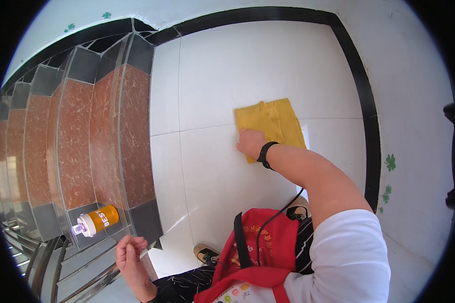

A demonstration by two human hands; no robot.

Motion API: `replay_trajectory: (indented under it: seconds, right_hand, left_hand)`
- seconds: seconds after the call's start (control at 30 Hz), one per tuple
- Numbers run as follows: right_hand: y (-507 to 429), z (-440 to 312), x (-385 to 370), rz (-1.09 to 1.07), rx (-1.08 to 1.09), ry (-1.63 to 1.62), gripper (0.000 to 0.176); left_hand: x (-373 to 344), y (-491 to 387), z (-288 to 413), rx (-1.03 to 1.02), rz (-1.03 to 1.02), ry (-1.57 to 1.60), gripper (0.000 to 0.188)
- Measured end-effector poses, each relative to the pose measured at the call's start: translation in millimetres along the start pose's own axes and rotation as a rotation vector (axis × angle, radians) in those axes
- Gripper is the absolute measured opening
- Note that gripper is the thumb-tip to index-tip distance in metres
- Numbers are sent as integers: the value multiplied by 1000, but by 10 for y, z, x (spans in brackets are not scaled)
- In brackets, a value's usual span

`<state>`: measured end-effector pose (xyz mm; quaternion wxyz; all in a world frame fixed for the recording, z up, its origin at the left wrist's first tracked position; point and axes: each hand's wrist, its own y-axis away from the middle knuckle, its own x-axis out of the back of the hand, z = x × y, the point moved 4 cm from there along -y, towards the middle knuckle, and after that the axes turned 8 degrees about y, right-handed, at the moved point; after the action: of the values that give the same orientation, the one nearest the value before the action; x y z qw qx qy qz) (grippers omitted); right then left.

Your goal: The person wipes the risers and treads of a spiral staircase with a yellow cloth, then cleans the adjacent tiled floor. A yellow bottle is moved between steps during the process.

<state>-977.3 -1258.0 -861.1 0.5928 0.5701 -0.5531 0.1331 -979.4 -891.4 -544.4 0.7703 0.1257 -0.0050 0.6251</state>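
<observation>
A yellow cloth, folded into a rough rectangle, lies on the white tiled floor. My right hand, with a black band at the wrist, rests on the cloth's near left edge; its fingertips are partly hidden, so whether it grips the fabric cannot be told. My left hand is raised at the lower left by the metal railing, fingers bent, with nothing visible in it. Just beyond it, an orange bottle with a white collar and clear top lies on its side on a stair step.
Red-brown and grey tiled stairs run along the left. A metal railing stands at the lower left. Black skirting edges the landing below white walls. My shoes and red apron are at the bottom.
</observation>
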Motion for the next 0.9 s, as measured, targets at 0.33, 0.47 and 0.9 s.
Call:
replay_trajectory:
  seconds: [0.33, 0.47, 0.9]
  right_hand:
    - [51, 1428, 177, -9, -141, -557, 42]
    - [299, 2207, 31, 127, -492, -471, 53]
    - [253, 1970, -58, -52, -448, -1142, 38]
  left_hand:
    - [71, 49, -158, 19, -146, -157, 26]
    - [60, 26, -190, 63, -182, -132, 27]
    - [-10, 145, -163, 115, -207, -207, 28]
